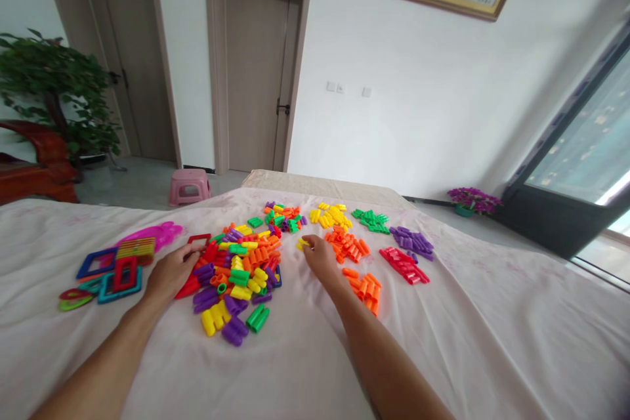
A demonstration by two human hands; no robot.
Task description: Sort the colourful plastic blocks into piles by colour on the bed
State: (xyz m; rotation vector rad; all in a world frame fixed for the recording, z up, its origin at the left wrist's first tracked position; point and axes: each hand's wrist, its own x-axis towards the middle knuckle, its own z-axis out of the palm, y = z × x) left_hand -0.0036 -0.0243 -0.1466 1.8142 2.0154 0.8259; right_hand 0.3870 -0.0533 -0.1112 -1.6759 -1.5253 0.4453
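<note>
A mixed pile of tube-shaped plastic building pieces (pixel 241 279) in purple, orange, yellow, green and red lies in front of me on the cloth. At its left edge rests my left hand (pixel 172 269), fingers reaching onto the red pieces, with nothing visibly gripped. My right hand (pixel 321 261) is closed in a pinch on a yellow building piece (pixel 300 245), held between the mixed pile and the orange group (pixel 348 244). Beyond that hand lie single-colour groups: yellow (pixel 332 216), green (pixel 371 221), purple (pixel 412 243) and red (pixel 403 266). Nearer is a second orange group (pixel 365 290).
Left of the pile are flat frame tiles, one being a light-blue square frame (pixel 119 284), and a magenta hand-shaped piece (pixel 152 233). The pale cloth (pixel 443 348) covers the table. A pink stool (pixel 189 187) stands beyond its far edge.
</note>
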